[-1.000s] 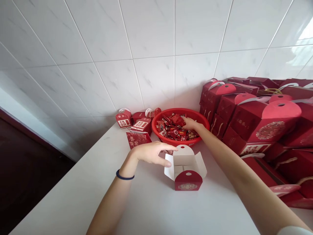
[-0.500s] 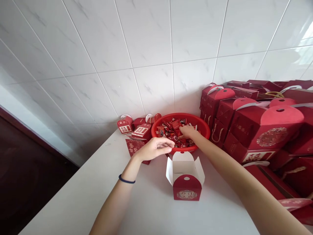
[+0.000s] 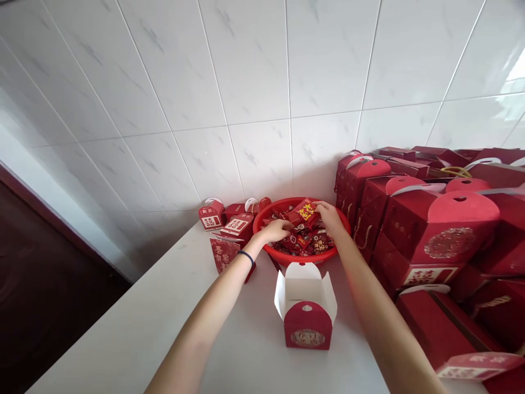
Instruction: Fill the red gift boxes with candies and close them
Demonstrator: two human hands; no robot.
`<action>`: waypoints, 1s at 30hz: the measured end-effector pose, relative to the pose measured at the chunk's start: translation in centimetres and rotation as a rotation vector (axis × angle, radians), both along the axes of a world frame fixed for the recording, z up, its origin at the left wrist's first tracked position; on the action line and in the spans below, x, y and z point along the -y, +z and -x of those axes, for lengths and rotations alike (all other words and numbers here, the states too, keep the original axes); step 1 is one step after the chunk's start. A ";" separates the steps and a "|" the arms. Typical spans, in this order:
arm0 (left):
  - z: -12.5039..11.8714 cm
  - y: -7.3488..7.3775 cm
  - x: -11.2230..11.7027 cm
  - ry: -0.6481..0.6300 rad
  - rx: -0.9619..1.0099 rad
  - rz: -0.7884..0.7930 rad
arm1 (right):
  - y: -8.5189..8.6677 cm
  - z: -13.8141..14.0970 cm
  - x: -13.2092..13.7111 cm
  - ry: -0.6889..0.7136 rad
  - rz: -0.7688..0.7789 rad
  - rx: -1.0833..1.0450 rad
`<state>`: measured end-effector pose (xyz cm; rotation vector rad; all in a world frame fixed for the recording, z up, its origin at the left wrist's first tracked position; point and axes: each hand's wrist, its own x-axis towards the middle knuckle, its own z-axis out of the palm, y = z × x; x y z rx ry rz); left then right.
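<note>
A red plastic basin (image 3: 275,255) full of small red wrapped candies (image 3: 301,239) stands against the wall. Over its right side, my right hand (image 3: 328,216) is closed on the edge of a larger red snack packet (image 3: 305,211) with yellow characters. My left hand (image 3: 275,231) is inside the basin's left part, fingers curled together among the candies; whatever they grip is hidden. Just in front of the basin, a dark red gift box (image 3: 308,331) sits upright on the white table with its white-lined flaps spread. Neither hand touches this box.
Small red gift boxes (image 3: 211,214) and a tilted red card piece (image 3: 223,254) are left of the basin. Stacked larger red boxes (image 3: 443,230) crowd the right side. The white table (image 3: 164,306) ends at the left, and a tiled wall (image 3: 258,158) rises behind.
My left hand has moved forward and right, from above the near rim into the basin. My right hand has shifted slightly right and now holds up the red packet. The view has tilted slightly.
</note>
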<state>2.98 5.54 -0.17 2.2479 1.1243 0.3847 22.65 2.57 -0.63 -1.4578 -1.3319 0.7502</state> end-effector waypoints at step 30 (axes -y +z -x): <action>-4.3 -1.5 -2.1 -0.040 -0.368 -0.128 | -0.9 -1.2 1.7 -0.056 -0.102 -1.096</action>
